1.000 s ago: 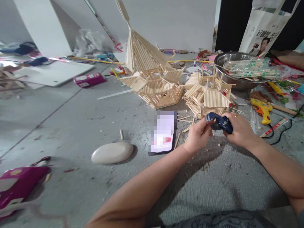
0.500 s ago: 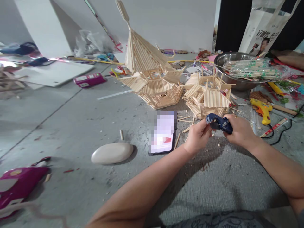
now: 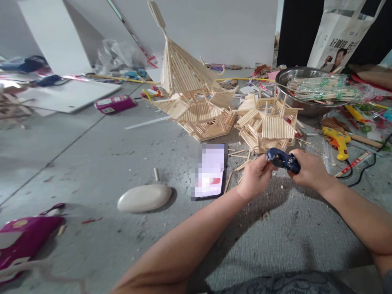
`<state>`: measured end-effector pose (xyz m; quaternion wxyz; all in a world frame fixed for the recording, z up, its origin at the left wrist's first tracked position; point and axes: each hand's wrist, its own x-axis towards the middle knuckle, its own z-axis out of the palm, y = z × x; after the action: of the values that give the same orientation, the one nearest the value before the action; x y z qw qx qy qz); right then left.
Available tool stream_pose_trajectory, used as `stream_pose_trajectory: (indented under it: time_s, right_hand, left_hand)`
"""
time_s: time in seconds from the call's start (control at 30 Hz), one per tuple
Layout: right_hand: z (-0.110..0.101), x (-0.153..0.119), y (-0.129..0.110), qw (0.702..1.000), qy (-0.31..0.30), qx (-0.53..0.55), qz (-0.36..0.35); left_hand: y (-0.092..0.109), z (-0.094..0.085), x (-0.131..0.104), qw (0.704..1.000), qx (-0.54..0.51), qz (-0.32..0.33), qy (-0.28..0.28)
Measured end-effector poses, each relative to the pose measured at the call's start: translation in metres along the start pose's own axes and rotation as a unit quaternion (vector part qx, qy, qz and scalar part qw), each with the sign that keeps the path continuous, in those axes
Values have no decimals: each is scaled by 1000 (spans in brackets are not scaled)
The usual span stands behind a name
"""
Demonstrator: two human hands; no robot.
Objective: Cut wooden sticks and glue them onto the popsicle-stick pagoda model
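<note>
A dark blue hand tool [image 3: 282, 158] with a curved, jaw-like left end is in my right hand [image 3: 310, 169], whose fingers wrap round its right end. It looks like a cutter, crusted with pale bits. At its left end my left hand [image 3: 255, 176] is closed in a pinch, touching or very near the tool; what the fingers hold is hidden. Just beyond both hands stands a small structure of wooden sticks [image 3: 278, 127]. A larger stick model with a tall pointed roof [image 3: 186, 73] stands behind it to the left.
A phone [image 3: 211, 169] lies left of my left hand, beside loose sticks [image 3: 241, 163]. A yellow glue gun [image 3: 337, 141] with a black cord is at the right, before a metal bowl [image 3: 301, 104] of wrapped chopsticks. A pale oval case [image 3: 144, 198] and magenta packages [image 3: 27, 237] lie left.
Both hands stay in nearly the same place with the blue tool. Its curved left end shows a slightly wider gap now. Nothing else has visibly moved.
</note>
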<state>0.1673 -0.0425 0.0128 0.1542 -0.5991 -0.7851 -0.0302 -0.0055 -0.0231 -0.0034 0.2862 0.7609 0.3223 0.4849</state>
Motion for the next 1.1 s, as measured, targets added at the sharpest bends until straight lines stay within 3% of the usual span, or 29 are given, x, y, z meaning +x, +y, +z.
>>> stream_pose_trajectory:
  time_s: [0.53, 0.77, 0.93, 1.03, 1.1]
  right_hand:
    - [2, 1, 0, 999, -22, -6, 38]
    - [1, 2, -3, 993, -43, 93, 56]
    - [-2, 3, -9, 971, -67, 220, 62]
    - [-6, 4, -7, 930, -86, 343, 97]
    - [-10, 5, -3, 905, -61, 402, 124]
  left_hand:
    - [6, 0, 0, 997, -24, -71, -25]
    - [9, 0, 3, 994, -67, -84, -25]
    - [9, -2, 5, 991, -90, -90, -25]
    - [7, 0, 4, 987, -109, -109, -36]
    - [6, 1, 4, 984, -120, -118, -49]
